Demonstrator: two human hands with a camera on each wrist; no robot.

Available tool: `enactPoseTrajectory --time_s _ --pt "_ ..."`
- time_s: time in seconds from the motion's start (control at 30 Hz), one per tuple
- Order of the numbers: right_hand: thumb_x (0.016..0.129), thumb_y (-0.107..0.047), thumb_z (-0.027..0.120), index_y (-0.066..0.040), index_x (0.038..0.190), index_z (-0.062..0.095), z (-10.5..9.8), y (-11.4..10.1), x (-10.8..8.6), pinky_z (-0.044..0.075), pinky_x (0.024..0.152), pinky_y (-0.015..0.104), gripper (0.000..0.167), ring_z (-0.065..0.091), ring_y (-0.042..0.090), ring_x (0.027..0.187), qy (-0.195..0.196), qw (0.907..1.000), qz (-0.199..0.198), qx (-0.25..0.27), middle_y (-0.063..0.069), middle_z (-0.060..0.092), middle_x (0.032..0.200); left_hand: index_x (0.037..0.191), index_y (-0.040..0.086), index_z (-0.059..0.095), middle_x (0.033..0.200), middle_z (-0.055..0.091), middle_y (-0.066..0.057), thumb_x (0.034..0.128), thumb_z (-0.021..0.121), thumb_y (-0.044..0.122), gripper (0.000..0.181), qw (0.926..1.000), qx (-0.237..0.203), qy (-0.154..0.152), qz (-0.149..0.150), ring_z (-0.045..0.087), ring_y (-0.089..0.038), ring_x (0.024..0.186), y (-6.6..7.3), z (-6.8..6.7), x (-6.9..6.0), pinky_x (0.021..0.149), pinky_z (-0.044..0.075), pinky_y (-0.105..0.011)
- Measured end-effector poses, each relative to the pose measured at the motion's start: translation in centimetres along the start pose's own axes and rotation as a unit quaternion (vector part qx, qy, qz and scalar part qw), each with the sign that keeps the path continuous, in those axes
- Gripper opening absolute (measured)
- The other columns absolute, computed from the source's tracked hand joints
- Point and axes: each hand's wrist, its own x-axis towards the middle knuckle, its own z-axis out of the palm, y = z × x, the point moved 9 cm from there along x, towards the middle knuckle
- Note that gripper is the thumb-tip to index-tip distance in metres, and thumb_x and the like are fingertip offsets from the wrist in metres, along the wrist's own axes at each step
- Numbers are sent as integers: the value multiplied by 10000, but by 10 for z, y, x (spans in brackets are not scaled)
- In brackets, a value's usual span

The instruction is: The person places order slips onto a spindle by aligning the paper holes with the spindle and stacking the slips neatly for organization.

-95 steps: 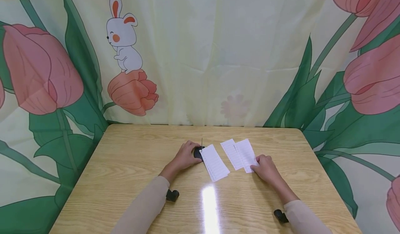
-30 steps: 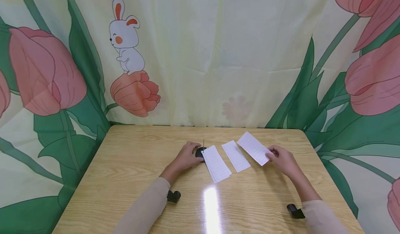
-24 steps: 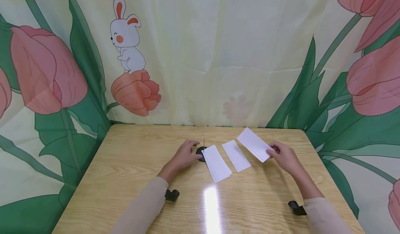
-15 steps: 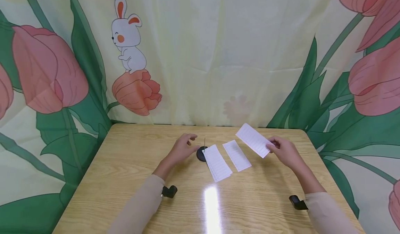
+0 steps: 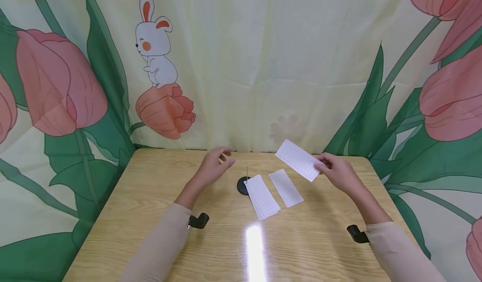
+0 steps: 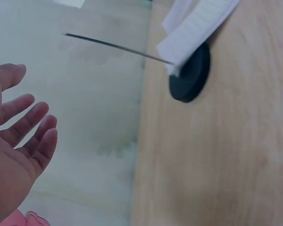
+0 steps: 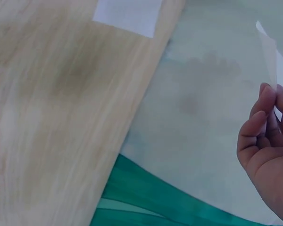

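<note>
My right hand (image 5: 337, 171) pinches one end of a white printed paper slip (image 5: 297, 160), held above the table's far right part. In the right wrist view that slip (image 7: 272, 59) appears nearly edge-on between thumb and fingers. My left hand (image 5: 214, 165) is raised with loosely bent fingers and holds nothing, left of the black round base (image 5: 243, 185) of a receipt spike. Its thin upright spike (image 6: 118, 47) shows in the left wrist view, run through the corner of several stacked slips (image 5: 262, 198). Another slip (image 5: 286, 188) lies flat on the table, right of the stack.
The wooden table (image 5: 158, 190) ends at the back against a curtain (image 5: 241, 64) printed with tulips and a rabbit. Black wrist-camera mounts (image 5: 199, 221) stick out from both forearms. A bright light reflection (image 5: 255, 248) lies on the table's front part.
The left hand has let go of the spike's base and moved up and left. My right hand took a slip from the table, lifted it and now brings it slightly left.
</note>
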Motion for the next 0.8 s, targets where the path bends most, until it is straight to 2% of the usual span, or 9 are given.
enactPoseTrajectory --time_s 0.2,0.4,0.63,0.8 --pt "1015 -143 665 17 1179 680 1 -20 4 526 699 260 230 660 259 869 78 9997 -97 196 187 724 1055 1304 55 658 1200 689 -144 1013 675 171 313 9994 -123 125 314 653 -263 1038 25 -10 5 890 562 -436" --pt "1016 -138 664 24 1189 682 9 -35 8 537 706 238 237 673 256 871 95 9984 -206 513 181 725 1049 1291 65 674 1127 710 -73 1023 665 219 309 9990 -215 125 376 650 -223 1032 42 -11 10 903 557 -408" --pt "1008 -150 679 -8 1176 695 15 -49 10 542 707 218 220 690 280 881 95 9963 -397 761 159 733 1044 1269 64 693 1100 729 -62 1030 654 215 285 9983 -343 133 444 660 -201 1022 56 -7 16 913 556 -388" --pt "1003 -153 688 -26 1161 705 18 -59 11 545 702 239 204 678 217 831 133 9949 -530 850 137 736 1009 1237 61 712 1068 731 -62 1030 651 195 254 9982 -427 180 386 665 -198 976 62 -3 20 894 563 -380"
